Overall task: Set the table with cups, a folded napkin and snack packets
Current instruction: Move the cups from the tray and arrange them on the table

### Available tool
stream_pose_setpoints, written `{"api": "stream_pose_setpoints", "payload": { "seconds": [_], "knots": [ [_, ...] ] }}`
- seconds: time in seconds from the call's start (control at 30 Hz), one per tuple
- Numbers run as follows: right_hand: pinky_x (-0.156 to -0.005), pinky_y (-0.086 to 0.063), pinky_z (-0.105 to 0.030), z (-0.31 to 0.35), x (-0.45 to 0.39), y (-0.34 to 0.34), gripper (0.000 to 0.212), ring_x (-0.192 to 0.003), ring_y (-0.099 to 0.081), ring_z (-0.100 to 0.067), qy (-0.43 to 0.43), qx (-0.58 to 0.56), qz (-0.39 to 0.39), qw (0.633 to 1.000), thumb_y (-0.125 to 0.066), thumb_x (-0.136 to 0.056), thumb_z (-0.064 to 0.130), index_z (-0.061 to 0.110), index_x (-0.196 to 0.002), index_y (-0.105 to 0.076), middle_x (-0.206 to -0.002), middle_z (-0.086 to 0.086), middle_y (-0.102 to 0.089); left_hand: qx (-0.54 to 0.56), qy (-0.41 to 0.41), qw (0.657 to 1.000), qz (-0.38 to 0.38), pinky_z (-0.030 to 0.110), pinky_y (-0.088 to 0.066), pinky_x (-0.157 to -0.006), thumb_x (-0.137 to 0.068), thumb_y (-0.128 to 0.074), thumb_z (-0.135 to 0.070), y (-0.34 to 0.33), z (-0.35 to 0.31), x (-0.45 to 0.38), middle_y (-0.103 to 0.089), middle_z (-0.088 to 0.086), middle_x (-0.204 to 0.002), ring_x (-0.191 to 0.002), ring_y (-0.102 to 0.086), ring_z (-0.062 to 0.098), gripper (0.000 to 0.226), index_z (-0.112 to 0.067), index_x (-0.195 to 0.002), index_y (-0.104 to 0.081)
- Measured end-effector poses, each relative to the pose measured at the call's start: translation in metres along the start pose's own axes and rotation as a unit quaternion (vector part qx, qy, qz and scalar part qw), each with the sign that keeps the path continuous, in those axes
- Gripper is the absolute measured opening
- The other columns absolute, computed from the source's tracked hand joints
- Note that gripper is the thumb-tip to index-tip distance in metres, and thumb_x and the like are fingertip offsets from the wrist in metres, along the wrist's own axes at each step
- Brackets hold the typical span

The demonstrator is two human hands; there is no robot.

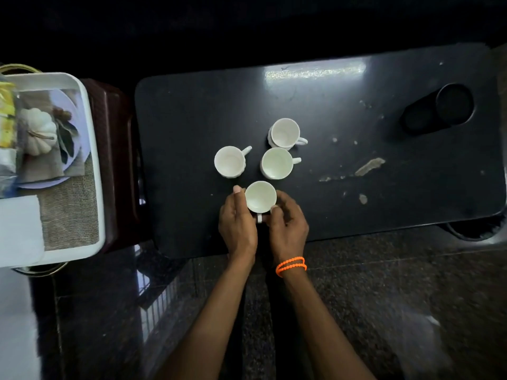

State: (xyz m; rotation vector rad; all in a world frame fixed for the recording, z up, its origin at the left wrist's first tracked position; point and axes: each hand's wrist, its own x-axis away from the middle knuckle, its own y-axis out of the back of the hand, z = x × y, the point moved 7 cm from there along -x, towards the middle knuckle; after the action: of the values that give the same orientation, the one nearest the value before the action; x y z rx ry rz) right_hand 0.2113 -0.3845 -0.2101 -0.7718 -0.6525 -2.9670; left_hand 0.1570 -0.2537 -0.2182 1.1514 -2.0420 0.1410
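Both hands are cupping a glossy white cup (260,196) near the dark table's (192,111) front edge: left hand (238,220) wrapping its side, right hand (288,223) seemingly pinching the handle, which is pointing toward the person. Three matching round cups (277,163) are standing just beyond.

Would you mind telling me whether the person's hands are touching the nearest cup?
Touching: the head view shows the left hand and right hand wrapped against the nearest cup.

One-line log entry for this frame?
step: placing white ceramic cup | left hand, right hand: both on cup | black table: four cups
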Motion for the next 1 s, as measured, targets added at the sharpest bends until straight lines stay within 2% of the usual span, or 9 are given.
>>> {"api": "stream_pose_setpoints", "payload": {
  "seconds": [0.07, 0.17, 0.33, 0.47, 0.63, 0.73, 0.87, 1.0],
  "knots": [
    [-0.091, -0.059, -0.050, -0.005, 0.005, 0.004, 0.039, -0.105, -0.070, -0.014, 0.007, 0.010, 0.014, 1.000, -0.052, -0.084, 0.020, 0.028, -0.117, -0.072, -0.113, 0.003, -0.073, -0.003, -0.007, 1.000, -0.007, 0.056, -0.055, -0.103, -0.089, -0.039, -0.078, 0.005, 0.006, 0.009, -0.073, -0.002, -0.118, -0.120, -0.066, 0.024, 0.065, -0.029, -0.112, -0.074],
    [-0.083, -0.060, -0.047, -0.013, 0.014, 0.010, 0.037, -0.097, -0.070, -0.010, 0.014, 0.048, 0.027, 0.998, -0.051, -0.083, 0.025, 0.037, -0.113, -0.070, -0.106, 0.010, -0.072, -0.011, -0.010, 1.000, -0.022, 0.056, -0.055, -0.103, -0.090, -0.039, -0.077, 0.015, 0.016, 0.021, -0.071, -0.005, -0.121, -0.122, -0.065, 0.023, 0.064, -0.030, -0.118, -0.073],
    [-0.083, -0.060, -0.040, -0.021, 0.023, 0.009, 0.038, -0.098, -0.070, -0.011, 0.025, 0.032, 0.042, 0.998, -0.052, -0.083, 0.019, 0.029, -0.113, -0.072, -0.106, 0.005, -0.072, 0.000, -0.007, 0.999, -0.048, 0.057, -0.058, -0.099, -0.091, -0.039, -0.074, 0.027, 0.027, 0.034, -0.070, -0.004, -0.122, -0.122, -0.064, 0.023, 0.061, -0.031, -0.115, -0.074],
    [-0.082, -0.059, -0.031, -0.024, 0.028, 0.008, 0.039, -0.099, -0.069, -0.007, 0.031, 0.034, 0.054, 0.997, -0.053, -0.082, 0.017, 0.031, -0.113, -0.072, -0.105, 0.008, -0.072, 0.022, 0.007, 0.998, -0.057, 0.055, -0.061, -0.093, -0.089, -0.042, -0.075, 0.032, 0.033, 0.040, -0.068, -0.006, -0.122, -0.121, -0.064, 0.020, 0.058, -0.033, -0.114, -0.073],
    [-0.080, -0.061, -0.039, -0.029, 0.028, 0.008, 0.039, -0.097, -0.070, -0.011, 0.028, 0.030, 0.064, 0.997, -0.053, -0.082, 0.019, 0.030, -0.114, -0.072, -0.104, 0.005, -0.072, 0.029, -0.002, 0.998, -0.057, 0.054, -0.063, -0.089, -0.089, -0.043, -0.075, 0.033, 0.038, 0.041, -0.067, -0.006, -0.122, -0.120, -0.065, 0.019, 0.056, -0.034, -0.114, -0.072],
    [-0.078, -0.060, -0.041, -0.032, 0.030, 0.007, 0.039, -0.094, -0.070, -0.015, 0.028, 0.029, 0.076, 0.996, -0.054, -0.081, 0.016, 0.029, -0.114, -0.071, -0.102, 0.003, -0.071, 0.018, -0.006, 0.998, -0.061, 0.057, -0.061, -0.094, -0.090, -0.042, -0.075, 0.034, 0.041, 0.041, -0.068, -0.006, -0.123, -0.121, -0.064, 0.020, 0.055, -0.035, -0.114, -0.072],
    [-0.072, -0.059, -0.034, -0.034, 0.032, 0.008, 0.044, -0.086, -0.068, -0.017, 0.027, 0.027, 0.080, 0.996, -0.059, -0.079, 0.008, 0.031, -0.114, -0.069, -0.093, 0.001, -0.069, 0.004, -0.013, 0.998, -0.061, 0.059, -0.057, -0.098, -0.091, -0.041, -0.075, 0.035, 0.042, 0.039, -0.068, -0.009, -0.121, -0.120, -0.064, 0.022, 0.053, -0.037, -0.113, -0.072],
    [-0.072, -0.060, -0.037, -0.033, 0.030, 0.008, 0.043, -0.086, -0.068, -0.017, 0.035, 0.025, 0.084, 0.996, -0.057, -0.078, 0.010, 0.031, -0.114, -0.069, -0.095, 0.002, -0.070, 0.012, -0.008, 0.998, -0.059, 0.060, -0.055, -0.100, -0.089, -0.041, -0.078, 0.034, 0.044, 0.037, -0.069, -0.006, -0.123, -0.122, -0.065, 0.024, 0.055, -0.038, -0.113, -0.071]
  ]
}}
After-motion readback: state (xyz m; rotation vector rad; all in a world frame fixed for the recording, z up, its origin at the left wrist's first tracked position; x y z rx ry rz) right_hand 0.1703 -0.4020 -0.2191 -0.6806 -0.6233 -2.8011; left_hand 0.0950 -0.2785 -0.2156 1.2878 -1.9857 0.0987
